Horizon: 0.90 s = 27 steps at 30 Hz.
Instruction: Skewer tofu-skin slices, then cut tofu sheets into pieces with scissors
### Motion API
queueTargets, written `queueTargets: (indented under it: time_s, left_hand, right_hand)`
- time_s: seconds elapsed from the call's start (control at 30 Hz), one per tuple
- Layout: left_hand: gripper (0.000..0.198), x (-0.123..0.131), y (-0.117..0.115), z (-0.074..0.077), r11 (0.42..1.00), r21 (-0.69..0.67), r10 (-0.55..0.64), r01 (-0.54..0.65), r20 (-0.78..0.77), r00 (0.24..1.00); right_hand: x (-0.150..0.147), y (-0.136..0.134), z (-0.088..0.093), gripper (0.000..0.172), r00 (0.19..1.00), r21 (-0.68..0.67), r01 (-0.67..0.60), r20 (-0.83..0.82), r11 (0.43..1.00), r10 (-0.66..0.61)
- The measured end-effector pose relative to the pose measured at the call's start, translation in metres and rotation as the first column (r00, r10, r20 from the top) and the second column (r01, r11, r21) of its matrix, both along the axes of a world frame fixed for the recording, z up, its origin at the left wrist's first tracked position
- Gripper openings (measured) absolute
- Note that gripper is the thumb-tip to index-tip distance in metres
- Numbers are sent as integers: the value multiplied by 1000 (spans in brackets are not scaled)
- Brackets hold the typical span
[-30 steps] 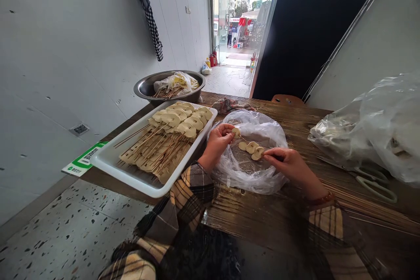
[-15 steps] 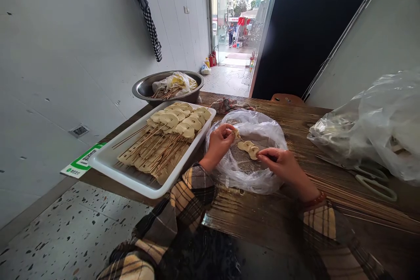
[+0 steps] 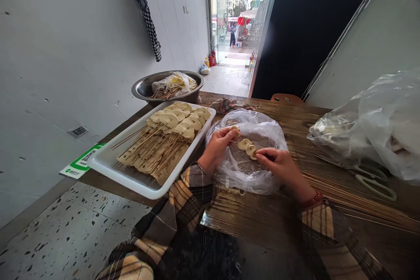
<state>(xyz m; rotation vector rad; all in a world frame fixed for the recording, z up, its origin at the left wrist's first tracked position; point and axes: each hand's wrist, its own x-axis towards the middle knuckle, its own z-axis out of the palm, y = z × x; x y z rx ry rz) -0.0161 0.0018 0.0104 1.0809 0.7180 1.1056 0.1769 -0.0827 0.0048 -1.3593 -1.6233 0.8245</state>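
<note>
My left hand (image 3: 220, 145) is closed in a pinch on a pale round food slice (image 3: 235, 128), mostly covered by the fingers. My right hand (image 3: 281, 167) grips a thin skewer at the end of a short row of pale slices (image 3: 246, 146). The skewer's tip points toward my left hand; whether it enters the held slice I cannot tell. Both hands are above a crumpled clear plastic bag (image 3: 256, 181) on the wooden table. To the left stands a white tray (image 3: 131, 186) of finished-looking slice skewers (image 3: 169, 120), laid in overlapping rows.
A metal basin (image 3: 139, 92) with bagged skewers stands behind the tray. Scissors (image 3: 376, 186) lie at right beside a large plastic bag (image 3: 387, 122). Loose bare skewers (image 3: 354, 203) lie along the table's right front. A rumpled cloth-like bundle (image 3: 229, 105) sits behind the plastic bag.
My left hand has turned slightly and its fingers now cover more of the slice. My right hand has shifted a little left with the skewer. The tray has not moved.
</note>
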Motion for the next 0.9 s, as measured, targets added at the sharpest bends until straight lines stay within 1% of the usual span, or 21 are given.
queueTargets:
  time_s: [0.07, 0.13, 0.2, 0.37, 0.43, 0.67, 0.9]
  left_hand:
    - [31, 0, 0, -1, 1000, 4, 16, -16, 5, 1000]
    - [29, 0, 0, 0, 998, -1, 60, -60, 21, 998]
    - [29, 0, 0, 0, 996, -20, 88, -87, 40, 995]
    - [37, 1, -1, 0, 995, -87, 63, -57, 67, 996]
    - [39, 3, -2, 0, 994, -93, 57, -50, 73, 996]
    - [33, 11, -5, -5, 997, -59, 57, -54, 45, 997]
    - [40, 15, -10, -4, 990, -139, -25, 32, 59, 998]
  right_hand:
    - [0, 0, -1, 31, 1000, 10, 1, 17, 1000, -2]
    - [1, 0, -2, 30, 999, 18, -12, 33, 1000, 12]
    - [1, 2, -4, 28, 998, 51, -23, 67, 998, 20]
    - [0, 4, -8, 21, 973, 230, 3, 223, 973, -56]
    - [-2, 4, -9, 20, 966, 260, 8, 246, 966, -75]
    - [-7, 5, -10, 18, 965, 285, 14, 247, 958, -88]
    - [-8, 5, -11, 19, 963, 282, 44, 242, 958, -115]
